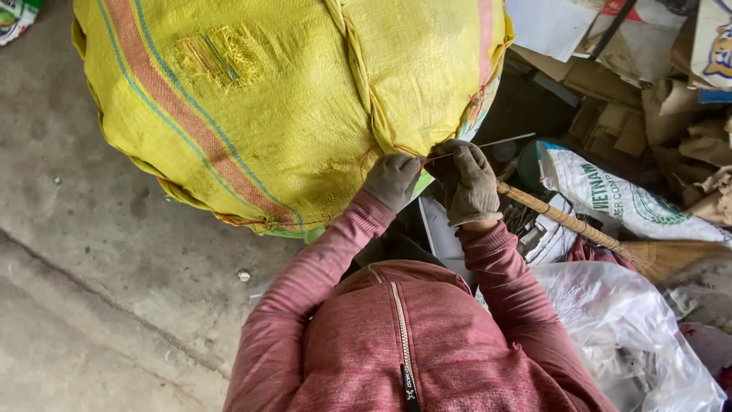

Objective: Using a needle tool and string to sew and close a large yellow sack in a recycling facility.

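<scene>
I judge the step in hand to be stitching shut the big yellow woven plastic sack [252, 99], bulging full, which lies on the grey concrete floor [91, 252] and fills the far left of my view. The work sits at its near right edge, where a twisted seam ridge runs down to the corner.

My left hand [391, 180], in a grey knit glove, is pressed against the sack's edge with the fingers curled in, pinching the fabric there. My right hand [465, 181], in a darker worn glove, is just beside it, nearly touching, and its grip is closed around a long thin metal needle [499, 142] whose bare end sticks out to the right. A fine orange thread [436, 159] runs between the two hands.

Both forearms, in pink-red sleeves, come up from my chest and converge at the seam, elbows bent and wrists raised.

The next move, I think, calls for keeping the fabric pinched firm while the needle is driven through the weave and the thread drawn taut, without tearing the loose mesh.

To the right lie a wooden-handled straw broom [579, 227], a white printed sack [618, 200], a clear plastic bag [625, 328] and a heap of brown cardboard [648, 99].
</scene>
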